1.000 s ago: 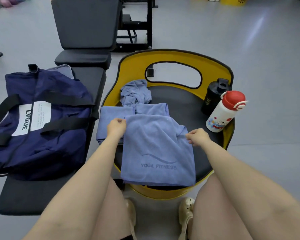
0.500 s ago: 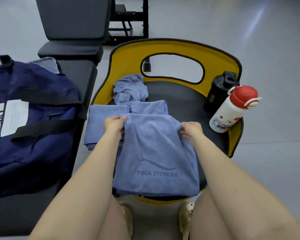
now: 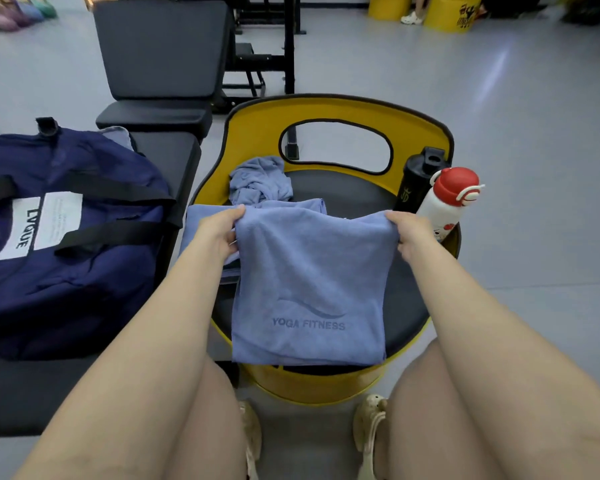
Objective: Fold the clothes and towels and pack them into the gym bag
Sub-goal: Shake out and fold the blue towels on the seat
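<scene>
Leftward, the bag [image 3: 66, 244] lies on the bench [image 3: 174, 157]. On the yellow chair [image 3: 326, 112], the towel [image 3: 309, 282] hangs lifted by its top corners: left hand [image 3: 219, 233] and right hand [image 3: 411, 235] each pinch one.

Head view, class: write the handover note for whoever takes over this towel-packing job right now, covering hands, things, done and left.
Left hand and right hand each pinch a top corner of the blue "YOGA FITNESS" towel, lifted over the round black-and-yellow seat.
A folded blue towel lies on the seat's left; a crumpled blue cloth sits behind it.
The navy gym bag rests on the black bench to the left.
Done: one towel folded. Left: fold the held towel and crumpled cloth, pack everything.
</scene>
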